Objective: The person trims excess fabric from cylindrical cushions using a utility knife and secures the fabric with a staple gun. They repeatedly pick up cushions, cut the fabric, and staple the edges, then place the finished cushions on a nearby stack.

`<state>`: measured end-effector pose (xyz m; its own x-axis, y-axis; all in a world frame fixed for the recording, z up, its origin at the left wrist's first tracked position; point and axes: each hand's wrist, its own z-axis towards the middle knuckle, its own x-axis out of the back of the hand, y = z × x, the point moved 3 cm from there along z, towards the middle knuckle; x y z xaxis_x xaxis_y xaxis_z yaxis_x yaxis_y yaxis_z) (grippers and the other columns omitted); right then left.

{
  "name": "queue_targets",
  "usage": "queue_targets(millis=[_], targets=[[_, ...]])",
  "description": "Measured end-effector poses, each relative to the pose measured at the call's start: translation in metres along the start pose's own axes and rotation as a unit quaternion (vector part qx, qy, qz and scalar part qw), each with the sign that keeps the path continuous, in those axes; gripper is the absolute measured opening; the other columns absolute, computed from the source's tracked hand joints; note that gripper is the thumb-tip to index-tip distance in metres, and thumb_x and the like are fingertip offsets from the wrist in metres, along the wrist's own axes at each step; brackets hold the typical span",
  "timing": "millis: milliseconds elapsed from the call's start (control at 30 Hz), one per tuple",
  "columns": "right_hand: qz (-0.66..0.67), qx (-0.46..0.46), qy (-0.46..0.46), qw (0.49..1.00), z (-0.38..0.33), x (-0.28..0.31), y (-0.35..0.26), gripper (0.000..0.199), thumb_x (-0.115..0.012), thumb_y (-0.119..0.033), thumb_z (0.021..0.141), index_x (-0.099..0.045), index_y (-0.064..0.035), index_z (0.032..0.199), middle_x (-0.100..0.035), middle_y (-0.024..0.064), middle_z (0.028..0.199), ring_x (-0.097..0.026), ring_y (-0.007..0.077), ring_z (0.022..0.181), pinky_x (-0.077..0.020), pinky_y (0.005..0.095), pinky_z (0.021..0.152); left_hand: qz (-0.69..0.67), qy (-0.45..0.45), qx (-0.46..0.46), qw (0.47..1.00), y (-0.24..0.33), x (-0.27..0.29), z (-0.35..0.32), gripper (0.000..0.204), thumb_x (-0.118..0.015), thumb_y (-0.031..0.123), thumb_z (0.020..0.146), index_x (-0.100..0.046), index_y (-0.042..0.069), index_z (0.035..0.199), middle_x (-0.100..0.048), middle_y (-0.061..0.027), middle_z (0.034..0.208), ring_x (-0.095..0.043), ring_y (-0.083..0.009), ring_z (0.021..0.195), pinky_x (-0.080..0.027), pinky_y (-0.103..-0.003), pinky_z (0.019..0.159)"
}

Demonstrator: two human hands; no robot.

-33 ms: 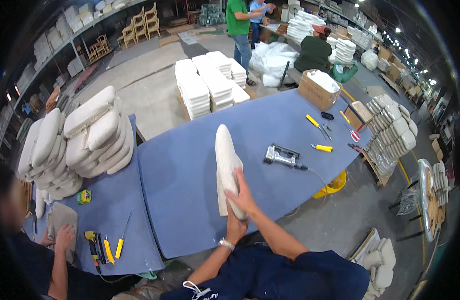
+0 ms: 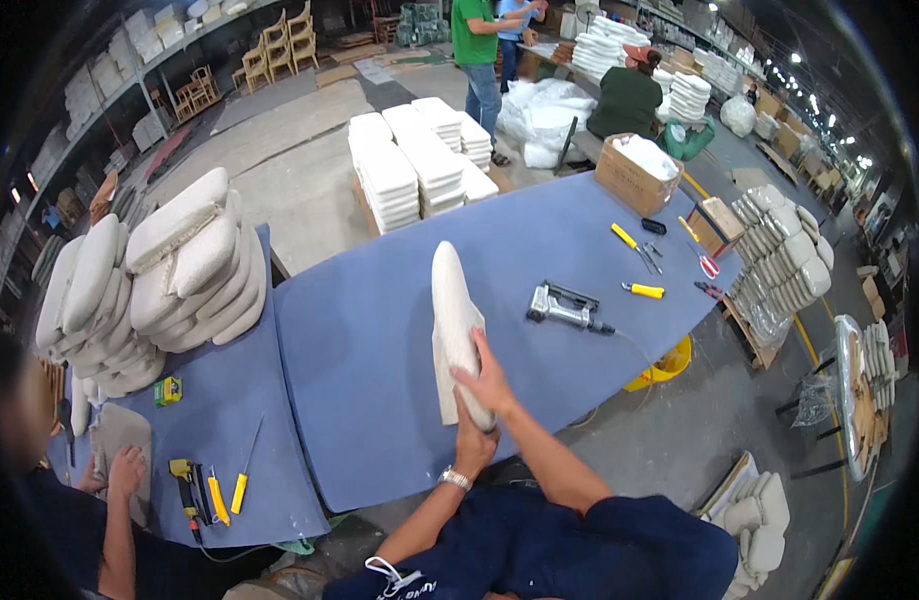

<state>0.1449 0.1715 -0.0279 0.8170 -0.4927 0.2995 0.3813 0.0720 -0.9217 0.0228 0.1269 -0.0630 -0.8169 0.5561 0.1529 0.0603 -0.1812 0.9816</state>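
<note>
While both my hands meet at the lower centre of the frame, I see them gripping one white seat cushion [image 2: 454,325] that stands on edge on the blue worktop [image 2: 380,330]. My right hand [image 2: 487,380] lies over the cushion's lower right face with the fingers spread and pressed on the fabric. My left hand [image 2: 473,447] clasps the bottom end from below, a wristwatch [image 2: 456,478] on that wrist. The cushion rises from my hands toward the middle of the frame, its narrow top tilted slightly left.

Right of the cushion, apart from it, a pneumatic staple gun [image 2: 565,306] lies on the worktop with its hose trailing to the right. Further right are a yellow-handled screwdriver [image 2: 644,290], another yellow-handled tool [image 2: 627,238] and red-handled scissors [image 2: 708,264]. An open cardboard box [image 2: 632,172] sits at the worktop's far edge, upper right.

At the left of the frame a heap of cushions [image 2: 155,280] is stacked on a second blue-covered surface. At lower left another person's hand [image 2: 128,468] rests on a grey pad, with a yellow drill [image 2: 186,487] and two yellow-handled tools [image 2: 228,493] just beside it. Beyond the worktop, top centre, stacks of white foam pads [image 2: 420,160] stand on the floor, and people stand further back.
</note>
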Motion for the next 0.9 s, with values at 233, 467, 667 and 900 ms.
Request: queue_targets(millis=[233, 467, 667, 900], targets=[[0.101, -0.148, -0.044, 0.983, 0.025, 0.053, 0.011, 0.093, -0.074, -0.044, 0.090, -0.029, 0.0007, 0.158, -0.050, 0.0239, 0.150, -0.050, 0.0322, 0.137, -0.0374, 0.0382, 0.114, 0.062, -0.061, -0.079, 0.993, 0.009, -0.014, 0.022, 0.094, -0.070, 0.019, 0.093, -0.009, 0.000, 0.162, -0.013, -0.0365, 0.163, -0.015, -0.0452, 0.155, -0.024, -0.043, 0.123], [0.093, -0.186, -0.013, 0.978, 0.008, 0.031, 0.024, 0.080, -0.058, -0.048, 0.101, -0.029, -0.0008, 0.159, -0.042, 0.0209, 0.157, -0.041, 0.0289, 0.145, -0.0314, 0.0373, 0.119, -0.085, 0.068, 0.101, 0.989, 0.023, -0.015, 0.077, 0.069, -0.035, 0.038, 0.112, -0.004, 0.004, 0.163, -0.018, -0.0213, 0.168, -0.022, -0.0327, 0.154, -0.021, -0.039, 0.124], [0.272, -0.233, -0.034, 0.933, 0.012, 0.039, 0.048, 0.069, -0.033, -0.053, 0.110, -0.029, -0.0073, 0.161, -0.041, 0.0140, 0.159, -0.041, 0.0243, 0.144, -0.0316, 0.0351, 0.120, -0.130, 0.138, 0.168, 0.967, 0.025, -0.032, 0.093, 0.069, -0.026, 0.047, 0.111, -0.012, 0.003, 0.163, -0.014, -0.0207, 0.168, -0.013, -0.0321, 0.156, -0.015, -0.039, 0.126], [0.269, -0.269, -0.021, 0.925, -0.002, 0.030, 0.071, 0.068, -0.028, -0.054, 0.110, -0.027, -0.0099, 0.162, -0.037, 0.0137, 0.161, -0.039, 0.0252, 0.146, -0.0296, 0.0355, 0.121, -0.136, 0.161, 0.069, 0.975, -0.005, -0.047, 0.095, 0.069, -0.021, 0.047, 0.111, -0.015, 0.000, 0.162, -0.016, -0.0224, 0.168, -0.015, -0.0336, 0.156, -0.014, -0.041, 0.126]])
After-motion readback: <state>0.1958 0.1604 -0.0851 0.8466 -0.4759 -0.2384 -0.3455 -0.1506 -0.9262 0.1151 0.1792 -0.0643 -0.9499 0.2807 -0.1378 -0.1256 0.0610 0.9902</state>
